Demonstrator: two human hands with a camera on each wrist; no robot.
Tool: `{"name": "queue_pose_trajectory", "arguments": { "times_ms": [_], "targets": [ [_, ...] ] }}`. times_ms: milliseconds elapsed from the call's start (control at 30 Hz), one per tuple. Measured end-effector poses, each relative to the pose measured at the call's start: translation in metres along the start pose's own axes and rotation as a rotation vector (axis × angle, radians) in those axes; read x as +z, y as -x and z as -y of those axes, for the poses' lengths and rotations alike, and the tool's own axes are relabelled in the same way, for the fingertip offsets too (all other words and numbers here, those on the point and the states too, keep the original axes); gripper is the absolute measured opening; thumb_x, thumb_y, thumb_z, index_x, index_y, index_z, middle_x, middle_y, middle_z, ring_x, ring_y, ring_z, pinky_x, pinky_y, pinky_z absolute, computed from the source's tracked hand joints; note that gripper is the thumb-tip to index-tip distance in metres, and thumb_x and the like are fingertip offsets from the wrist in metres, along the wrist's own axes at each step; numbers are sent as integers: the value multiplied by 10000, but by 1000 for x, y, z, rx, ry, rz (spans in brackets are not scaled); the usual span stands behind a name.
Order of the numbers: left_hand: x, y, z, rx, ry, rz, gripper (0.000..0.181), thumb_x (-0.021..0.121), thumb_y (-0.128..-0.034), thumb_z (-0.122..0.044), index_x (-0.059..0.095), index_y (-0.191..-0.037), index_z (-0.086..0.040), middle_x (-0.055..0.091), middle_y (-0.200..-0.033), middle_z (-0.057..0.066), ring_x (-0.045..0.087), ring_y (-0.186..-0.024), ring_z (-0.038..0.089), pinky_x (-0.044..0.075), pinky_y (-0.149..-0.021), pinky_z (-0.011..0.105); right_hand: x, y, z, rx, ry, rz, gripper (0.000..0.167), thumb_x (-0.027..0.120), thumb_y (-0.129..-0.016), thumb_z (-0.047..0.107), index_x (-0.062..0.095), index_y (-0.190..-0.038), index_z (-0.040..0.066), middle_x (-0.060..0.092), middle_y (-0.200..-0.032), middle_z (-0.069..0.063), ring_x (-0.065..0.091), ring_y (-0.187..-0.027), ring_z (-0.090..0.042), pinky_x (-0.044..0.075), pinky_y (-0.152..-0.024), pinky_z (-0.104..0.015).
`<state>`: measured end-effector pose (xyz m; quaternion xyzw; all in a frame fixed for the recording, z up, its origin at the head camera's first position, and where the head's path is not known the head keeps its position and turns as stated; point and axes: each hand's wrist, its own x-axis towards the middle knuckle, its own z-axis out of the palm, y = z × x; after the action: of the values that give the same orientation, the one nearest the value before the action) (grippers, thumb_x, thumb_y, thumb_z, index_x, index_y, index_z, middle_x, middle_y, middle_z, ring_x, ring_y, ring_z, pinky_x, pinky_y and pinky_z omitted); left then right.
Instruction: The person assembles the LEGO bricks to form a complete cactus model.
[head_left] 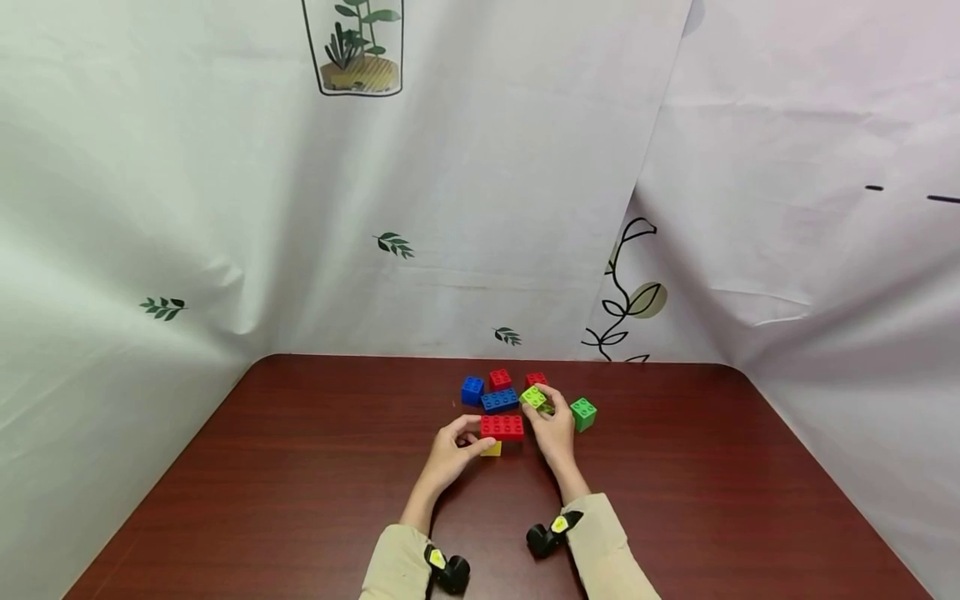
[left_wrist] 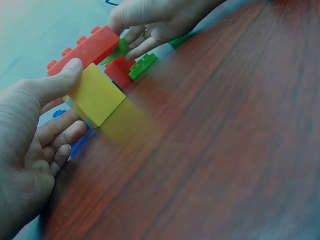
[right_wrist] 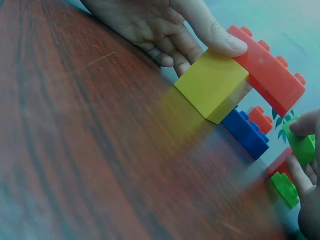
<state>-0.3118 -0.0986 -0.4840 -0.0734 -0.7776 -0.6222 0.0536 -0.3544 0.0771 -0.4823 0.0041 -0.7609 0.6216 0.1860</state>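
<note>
A long red brick sits on top of a yellow brick, and its right part overhangs. My left hand grips this pair from the left, with the thumb on the near side at the joint. The yellow brick rests on the table. Between thumb and fingers, my right hand pinches a light green brick, held up just beyond the red brick's right end. Below that hand lies another green brick, partly hidden by the fingers in the head view.
Behind the hands lie a long blue brick, a square blue brick and two red bricks, one left and one right. A green brick stands right of my right hand. A printed cloth hangs behind the brown table.
</note>
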Motion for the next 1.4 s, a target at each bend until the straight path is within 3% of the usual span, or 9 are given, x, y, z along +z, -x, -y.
{"name": "queue_pose_trajectory", "arguments": {
  "times_ms": [367, 467, 633, 767, 933, 1067, 1400],
  "targets": [
    [-2, 0, 1, 21, 19, 26, 333, 742, -853, -131, 654, -1150, -8, 686, -1045, 220, 552, -771, 120, 482, -636, 190, -2, 2, 8, -51, -27, 21, 394, 691, -858, -8, 616, -1244, -11, 583, -1239, -196, 670, -944, -359, 526, -753, -158],
    [0, 0, 2, 21, 15, 31, 338, 743, -852, -133, 652, -1152, -5, 682, -1043, 222, 554, -766, 111, 484, -636, 189, -5, 6, 19, -80, -26, 26, 407, 689, -848, -39, 595, -1244, -52, 579, -1235, -241, 645, -988, -376, 557, -788, -232],
    [-2, 0, 1, 37, 5, 32, 343, 744, -852, -142, 652, -1152, -4, 686, -1050, 221, 559, -771, 92, 488, -644, 186, -8, 18, 51, -145, -45, 55, 424, 684, -837, -74, 580, -1248, -90, 584, -1224, -289, 583, -1091, -404, 540, -884, -500],
    [-3, -1, 0, 38, 1, 20, 343, 745, -855, -159, 656, -1152, -14, 688, -1068, 212, 560, -790, 96, 484, -660, 185, -7, 19, 59, -186, -43, 88, 388, 683, -838, -74, 610, -1218, -91, 587, -1173, -283, 624, -1013, -408, 539, -871, -505],
    [-3, -1, 1, 21, 0, -8, 324, 739, -858, -131, 658, -1147, -8, 691, -1070, 209, 556, -796, 111, 468, -671, 187, -7, 18, 58, -164, -33, 93, 381, 682, -842, -72, 617, -1217, -85, 593, -1167, -268, 642, -996, -410, 558, -859, -433],
    [0, 0, -1, 14, 0, -26, 294, 727, -860, -84, 664, -1136, -6, 697, -1056, 208, 554, -793, 117, 454, -660, 180, -7, 18, 57, -165, -41, 96, 378, 684, -846, -62, 616, -1217, -87, 589, -1163, -279, 643, -992, -426, 554, -865, -457],
    [-7, 17, -39, 25, 15, 24, 285, 687, -878, -35, 642, -1140, 69, 677, -1053, 278, 548, -774, 138, 455, -635, 171, -7, 22, 67, -116, -100, 167, 408, 677, -870, -22, 580, -1260, -95, 578, -1291, -292, 577, -1162, -396, 487, -971, -517]
  ]
}}
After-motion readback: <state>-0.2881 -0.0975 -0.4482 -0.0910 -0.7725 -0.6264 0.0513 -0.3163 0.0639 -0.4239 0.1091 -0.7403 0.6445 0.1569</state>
